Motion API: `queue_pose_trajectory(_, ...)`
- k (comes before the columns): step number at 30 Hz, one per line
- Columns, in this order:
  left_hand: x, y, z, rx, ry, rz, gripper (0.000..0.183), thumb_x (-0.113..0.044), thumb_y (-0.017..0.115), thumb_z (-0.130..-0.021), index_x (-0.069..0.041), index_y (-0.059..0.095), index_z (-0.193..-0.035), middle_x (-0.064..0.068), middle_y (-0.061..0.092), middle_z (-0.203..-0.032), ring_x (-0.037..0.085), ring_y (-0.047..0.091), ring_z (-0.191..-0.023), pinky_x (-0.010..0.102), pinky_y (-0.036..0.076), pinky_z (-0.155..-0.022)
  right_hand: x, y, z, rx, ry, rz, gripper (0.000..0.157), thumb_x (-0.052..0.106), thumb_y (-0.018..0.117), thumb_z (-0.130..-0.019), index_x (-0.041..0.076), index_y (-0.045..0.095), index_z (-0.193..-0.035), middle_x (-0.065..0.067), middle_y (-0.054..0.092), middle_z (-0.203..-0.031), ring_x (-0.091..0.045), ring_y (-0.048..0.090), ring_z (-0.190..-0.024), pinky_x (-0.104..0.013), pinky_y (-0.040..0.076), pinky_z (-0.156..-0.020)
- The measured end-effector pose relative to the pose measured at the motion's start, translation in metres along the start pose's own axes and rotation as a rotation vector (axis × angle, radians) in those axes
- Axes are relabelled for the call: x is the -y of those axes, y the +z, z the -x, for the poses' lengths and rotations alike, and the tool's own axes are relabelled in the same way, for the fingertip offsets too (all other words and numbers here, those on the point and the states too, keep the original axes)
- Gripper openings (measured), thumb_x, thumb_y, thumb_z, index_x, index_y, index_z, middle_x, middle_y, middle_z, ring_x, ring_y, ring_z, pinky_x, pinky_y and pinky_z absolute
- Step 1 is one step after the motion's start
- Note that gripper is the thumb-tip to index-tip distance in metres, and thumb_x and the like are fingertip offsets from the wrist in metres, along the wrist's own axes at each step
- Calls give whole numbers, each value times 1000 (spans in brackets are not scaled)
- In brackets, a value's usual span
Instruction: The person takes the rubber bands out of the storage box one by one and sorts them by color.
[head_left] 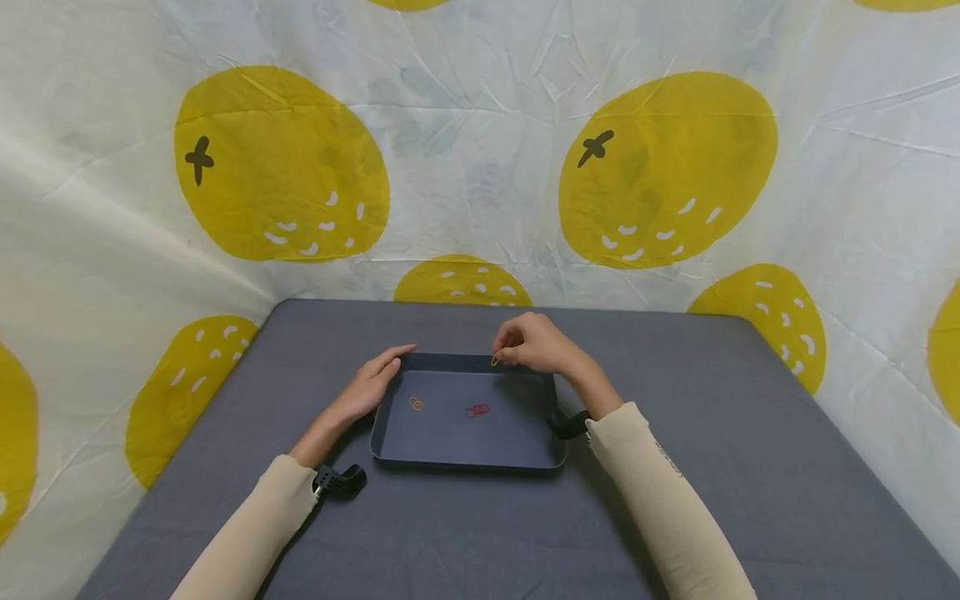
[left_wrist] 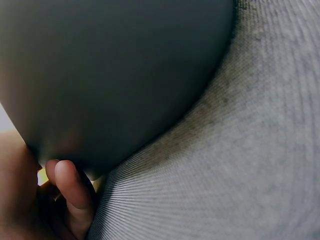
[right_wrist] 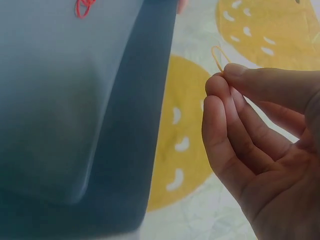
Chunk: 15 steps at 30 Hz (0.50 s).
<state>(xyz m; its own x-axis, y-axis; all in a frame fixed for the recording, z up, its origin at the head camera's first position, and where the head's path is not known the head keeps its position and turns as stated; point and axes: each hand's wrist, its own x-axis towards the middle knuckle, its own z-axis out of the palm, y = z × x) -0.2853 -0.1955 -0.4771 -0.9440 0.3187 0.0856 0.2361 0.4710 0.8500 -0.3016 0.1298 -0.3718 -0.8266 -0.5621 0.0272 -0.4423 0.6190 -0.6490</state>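
Observation:
A dark grey rectangular tray point(head_left: 468, 463) lies on the table. My right hand point(head_left: 536, 342) is above its back edge, pinching a small yellow rubber band point(right_wrist: 216, 56) between thumb and fingertips; the loop sticks out past them. At the back left corner, my left hand point(head_left: 369, 383) holds the tray's side, with its thumb by the rim. In the left wrist view, fingers point(left_wrist: 71, 184) bend against the tray's outer wall point(left_wrist: 135, 75). Inside the tray, a few yellow rubber bands point(head_left: 416, 404) lie at the left and some red rubber bands point(head_left: 477, 410) near the middle.
Grey cloth covers the table point(head_left: 465, 533). A white curtain point(head_left: 472, 167) printed with yellow fruit hangs behind and along the sides. Black straps with devices are on both wrists, the right one point(head_left: 567, 425) over the tray's right rim.

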Motion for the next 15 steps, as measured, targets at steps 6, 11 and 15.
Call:
queue_pose_trajectory(6, -1, 0, 0, 3, -6, -1, 40, -29, 35, -106, -30, 42, -146, -2, 38, -153, 26, 31, -144, 54, 28, -114, -7, -13, 10, -22, 18, 21, 8, 12, 66, -91, 13, 73, -87, -7, 74, -86, -26, 68, -77, -31, 53, -64)
queue_pose_trajectory(11, 0, 0, 0, 2, -5, 1, 40, -28, 34, -106, -28, 42, -146, -1, 38, -153, 26, 31, -144, 53, 27, -114, -16, -22, 21, -38, 26, -5, 8, 10, 65, -91, 11, 73, -89, -12, 74, -90, -31, 68, -82, -33, 53, -67)
queue_pose_trajectory(15, 1, 0, 0, 4, -7, 5, 40, -28, 34, -107, -29, 42, -146, 0, 38, -153, 26, 30, -144, 54, 26, -114, -26, -26, 32, -61, 38, -13, 8, 11, 64, -92, 10, 72, -92, -13, 74, -92, -27, 69, -81, -32, 53, -68)
